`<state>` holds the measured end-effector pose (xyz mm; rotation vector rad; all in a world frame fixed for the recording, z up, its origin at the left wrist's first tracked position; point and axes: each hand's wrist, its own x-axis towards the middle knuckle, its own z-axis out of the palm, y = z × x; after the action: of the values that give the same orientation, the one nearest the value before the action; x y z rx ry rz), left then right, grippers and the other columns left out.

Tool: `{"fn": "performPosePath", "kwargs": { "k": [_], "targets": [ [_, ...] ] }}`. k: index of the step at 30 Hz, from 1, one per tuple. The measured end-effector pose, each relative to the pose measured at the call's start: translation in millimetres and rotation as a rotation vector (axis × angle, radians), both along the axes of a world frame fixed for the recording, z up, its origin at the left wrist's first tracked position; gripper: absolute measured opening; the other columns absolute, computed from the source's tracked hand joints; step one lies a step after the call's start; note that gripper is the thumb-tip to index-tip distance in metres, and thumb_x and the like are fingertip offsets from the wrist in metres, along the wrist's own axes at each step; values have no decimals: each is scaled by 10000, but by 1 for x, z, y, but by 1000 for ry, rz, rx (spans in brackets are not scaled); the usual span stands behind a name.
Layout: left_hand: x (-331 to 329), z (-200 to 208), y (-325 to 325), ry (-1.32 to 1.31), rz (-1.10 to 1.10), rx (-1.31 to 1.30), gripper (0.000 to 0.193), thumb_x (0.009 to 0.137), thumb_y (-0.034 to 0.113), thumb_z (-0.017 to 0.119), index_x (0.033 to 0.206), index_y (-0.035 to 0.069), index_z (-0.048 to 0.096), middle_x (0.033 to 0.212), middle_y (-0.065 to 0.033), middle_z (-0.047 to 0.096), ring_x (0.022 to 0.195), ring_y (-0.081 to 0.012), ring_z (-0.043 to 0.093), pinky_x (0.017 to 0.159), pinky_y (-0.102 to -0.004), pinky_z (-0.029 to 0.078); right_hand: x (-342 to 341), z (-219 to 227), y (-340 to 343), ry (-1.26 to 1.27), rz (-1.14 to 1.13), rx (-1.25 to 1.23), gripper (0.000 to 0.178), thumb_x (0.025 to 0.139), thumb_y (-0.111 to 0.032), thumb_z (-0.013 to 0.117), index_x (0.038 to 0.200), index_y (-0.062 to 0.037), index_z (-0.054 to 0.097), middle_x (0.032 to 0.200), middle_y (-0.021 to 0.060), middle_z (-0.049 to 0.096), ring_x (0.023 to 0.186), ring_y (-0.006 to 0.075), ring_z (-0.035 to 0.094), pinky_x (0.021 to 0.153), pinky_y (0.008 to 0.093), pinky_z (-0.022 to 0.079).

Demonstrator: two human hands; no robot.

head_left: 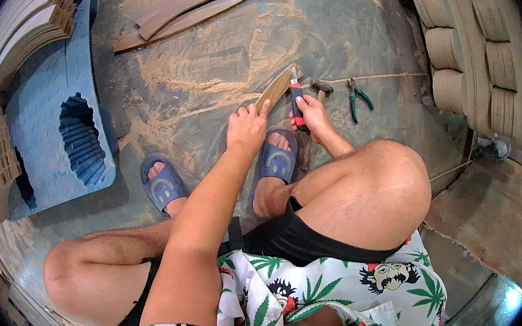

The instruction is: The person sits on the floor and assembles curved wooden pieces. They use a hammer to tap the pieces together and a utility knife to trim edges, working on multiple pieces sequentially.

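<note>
My left hand (246, 126) grips a narrow strip of light brown wood (276, 88), which slants up and away to the right above the floor. A utility knife (297, 104) with a red and black handle is in my closed right hand (315, 118). Its blade points away from me, beside the far end of the strip; whether the two touch I cannot tell. Just right of the knife lies a hammer (322, 86), partly hidden by my right hand. Farther right, green-handled pliers (359, 99) rest on the floor with their handles spread.
Curved wooden slats (210, 1) lie on the dusty floor ahead. At left, a blue plastic piece (42, 110) with a jagged hole stands beside stacked curved boards (34, 34). More stacked boards (444, 45) line the right. My sandalled feet (163, 182) flank the work spot.
</note>
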<state>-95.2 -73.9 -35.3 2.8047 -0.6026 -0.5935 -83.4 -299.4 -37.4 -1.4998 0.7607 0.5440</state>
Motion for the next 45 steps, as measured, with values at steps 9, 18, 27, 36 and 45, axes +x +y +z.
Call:
{"fn": "performPosePath", "kwargs": {
  "k": [9,18,27,36,45],
  "targets": [
    [-2,-5,1,-41,-26,36,661,1055,243,580,1703,250,449,1194,-83,675,1108,-283,692,864,-450,578,27,35,-4,0,165,-177,306,1163,-318,549,1105,-21,594,770,87,672,539,159,609,446,331,471],
    [-1,-1,-1,-28,-31,48,670,1054,229,571,1710,257,438,1205,-80,668,1112,-279,690,861,-445,583,43,46,-63,285,-149,680,298,1184,-323,521,1216,-35,588,883,54,640,613,112,548,482,267,459],
    [-1,-5,-5,-29,-4,19,685,1039,255,602,1705,269,446,1216,-75,672,1110,-286,694,870,-468,585,-56,-43,-132,-215,-163,-689,296,1109,-265,644,1290,-32,633,1056,123,714,873,239,718,730,404,584],
    [-5,-7,4,-8,7,20,686,1039,259,611,1705,263,444,1246,-76,665,1124,-289,682,875,-466,570,-82,-10,-40,-223,456,-1023,529,867,-393,868,1228,-51,685,1049,153,720,1035,425,675,929,556,523],
    [-6,-3,14,22,28,57,672,1050,260,614,1701,259,451,1275,-74,650,1160,-293,667,914,-456,554,-64,-31,-38,-294,-161,-175,532,1107,-211,695,1573,-57,487,835,31,654,582,98,578,481,263,474]
  ]
}}
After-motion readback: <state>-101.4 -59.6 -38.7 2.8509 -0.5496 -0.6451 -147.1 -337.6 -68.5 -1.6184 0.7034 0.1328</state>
